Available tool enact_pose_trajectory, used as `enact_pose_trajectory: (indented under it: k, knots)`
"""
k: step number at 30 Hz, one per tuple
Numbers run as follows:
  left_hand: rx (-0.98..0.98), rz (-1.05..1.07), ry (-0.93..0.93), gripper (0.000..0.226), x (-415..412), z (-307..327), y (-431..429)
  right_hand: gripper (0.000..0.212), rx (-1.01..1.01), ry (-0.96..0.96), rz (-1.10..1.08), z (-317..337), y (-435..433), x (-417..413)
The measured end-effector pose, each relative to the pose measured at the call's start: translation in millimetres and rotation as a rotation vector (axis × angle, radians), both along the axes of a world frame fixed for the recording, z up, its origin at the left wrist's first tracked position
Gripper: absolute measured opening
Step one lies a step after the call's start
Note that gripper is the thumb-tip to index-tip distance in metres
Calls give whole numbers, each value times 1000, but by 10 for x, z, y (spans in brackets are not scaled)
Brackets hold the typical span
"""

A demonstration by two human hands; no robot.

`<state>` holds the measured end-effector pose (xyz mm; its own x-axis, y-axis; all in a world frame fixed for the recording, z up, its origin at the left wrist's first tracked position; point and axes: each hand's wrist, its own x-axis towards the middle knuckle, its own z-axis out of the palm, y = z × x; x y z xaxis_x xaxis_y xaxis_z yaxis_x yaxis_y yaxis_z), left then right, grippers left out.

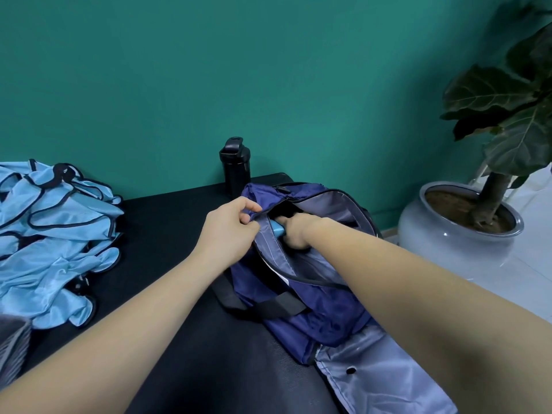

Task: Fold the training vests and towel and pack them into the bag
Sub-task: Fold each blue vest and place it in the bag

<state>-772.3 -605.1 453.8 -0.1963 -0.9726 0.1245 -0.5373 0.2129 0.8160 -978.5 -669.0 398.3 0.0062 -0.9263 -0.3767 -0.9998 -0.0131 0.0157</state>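
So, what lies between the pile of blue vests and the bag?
Head view: bare black table, crossed by the forearm of the left hand, which pinches the bag.

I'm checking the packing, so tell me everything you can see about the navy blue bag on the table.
The navy blue nylon-looking duffel bag lies on the black table, unzipped, showing grey lining. Black webbing straps cross its near side; a grey flap lies open at its near end. The left hand pinches the opening's rim; the right hand reaches inside, gripping a light blue fabric bundle.
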Motion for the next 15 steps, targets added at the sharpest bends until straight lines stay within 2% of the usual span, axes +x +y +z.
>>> enact_pose_trajectory:
  k: [6, 8, 11, 15]
  knots:
    - [10, 6, 9, 37, -31, -25, 29, 102, -41, 158, -2, -9, 419, 34]
    - [5, 2, 11, 37, -40, -19, 33, 106, -57, 194, -7, -56, 512, 6]
    - [1, -7, 10, 37, -52, -4, 28, 106, -59, 190, 10, -85, 556, -22]
    - [-17, -25, 0, 36, -55, -3, 41, 91, -144, 121, 57, -12, 464, 21]
